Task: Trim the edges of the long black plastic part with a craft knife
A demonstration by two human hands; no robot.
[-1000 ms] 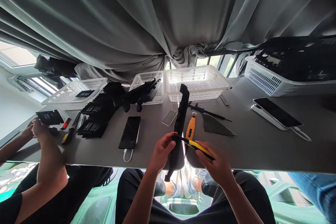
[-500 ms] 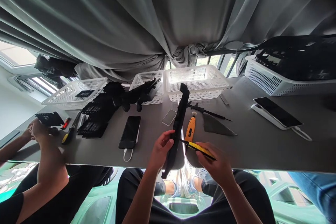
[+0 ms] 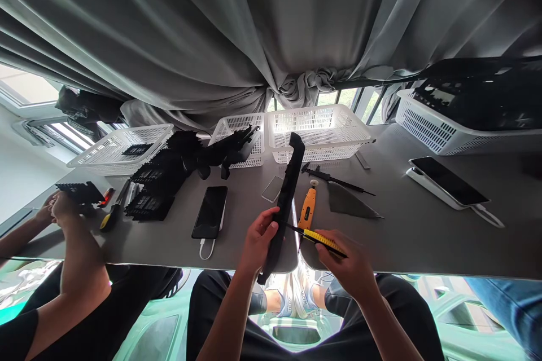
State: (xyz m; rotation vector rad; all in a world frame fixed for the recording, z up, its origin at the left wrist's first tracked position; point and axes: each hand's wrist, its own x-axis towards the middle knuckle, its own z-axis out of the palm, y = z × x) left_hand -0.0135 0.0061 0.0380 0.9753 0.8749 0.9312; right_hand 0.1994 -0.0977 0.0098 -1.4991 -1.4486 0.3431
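Left hand [image 3: 257, 240]: grip closed around long black part [image 3: 289, 183]. Right hand [image 3: 341, 251]: grip closed on yellow-handled tool [image 3: 318, 238], tip at part's edge. Orange tool [image 3: 307, 208] on surface [image 3: 381, 248].

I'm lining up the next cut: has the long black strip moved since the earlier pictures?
Yes, slightly. The near end of the black strip has shifted left, farther from the orange tool, which has stayed put.

Grey draped curtain [image 3: 178, 28], bright window [image 3: 27, 87] at left, pale wall [image 3: 17, 175], grey tabletop [image 3: 393, 240], daylit panes [image 3: 347, 96] below the curtain
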